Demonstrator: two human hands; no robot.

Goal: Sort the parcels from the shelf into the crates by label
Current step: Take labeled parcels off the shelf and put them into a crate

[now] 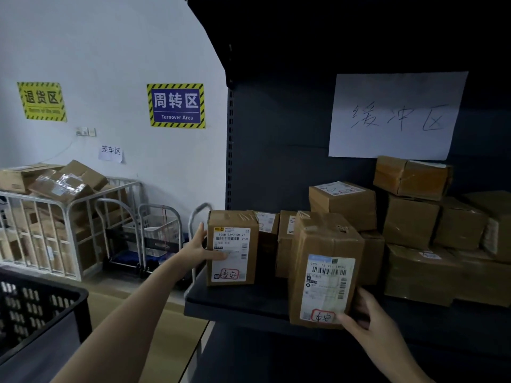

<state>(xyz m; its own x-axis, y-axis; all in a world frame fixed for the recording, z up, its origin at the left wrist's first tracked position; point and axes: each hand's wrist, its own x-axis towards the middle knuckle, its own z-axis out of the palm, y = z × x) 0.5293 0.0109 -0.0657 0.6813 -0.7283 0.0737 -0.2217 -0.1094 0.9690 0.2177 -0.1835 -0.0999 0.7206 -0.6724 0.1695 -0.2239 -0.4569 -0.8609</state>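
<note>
Head view: a black slotted crate (41, 308) sits at lower left, and behind it stands a metal cage cart (55, 217) piled with cartons. The left hand (200, 247) grips the left side of an upright parcel (235, 219), with the thumb laid across its white label (231, 252) and the fingers wrapped round the side, out of sight. This parcel stands at the left end of the dark shelf (249, 299). Just to its right, a taller parcel (323, 233) leans slightly at the shelf's front edge. The right hand (362, 313) clasps its lower right corner, thumb on the label. Stacked parcels (414, 217) fill the back right, beneath a handwritten paper sign (395, 117).
</note>
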